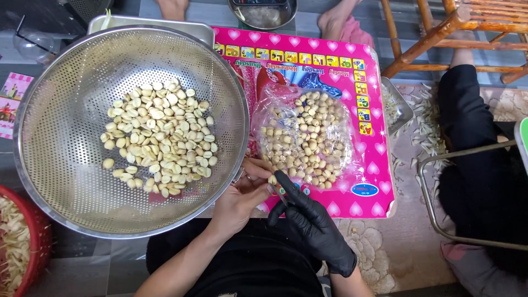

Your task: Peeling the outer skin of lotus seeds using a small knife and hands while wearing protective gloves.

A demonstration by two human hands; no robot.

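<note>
My bare left hand (242,193) pinches a small pale seed (271,180) between its fingertips, just in front of a pile of seeds. My right hand (309,220), in a black glove, holds a thin metal tool (281,193) with its tip near that seed. The two hands touch over the near edge of a pink plastic tray (374,165). A clear plastic sheet (306,135) on the tray carries several whole round seeds. A large steel colander (66,165) at the left holds several pale split seeds (159,137).
A red basket (38,247) with pale shreds sits at the lower left. A metal tray (401,107) and scattered husks (426,132) lie right of the pink tray. Another person in black (473,137) sits at the right by a wooden chair (440,27). A steel bowl (264,14) stands at the top.
</note>
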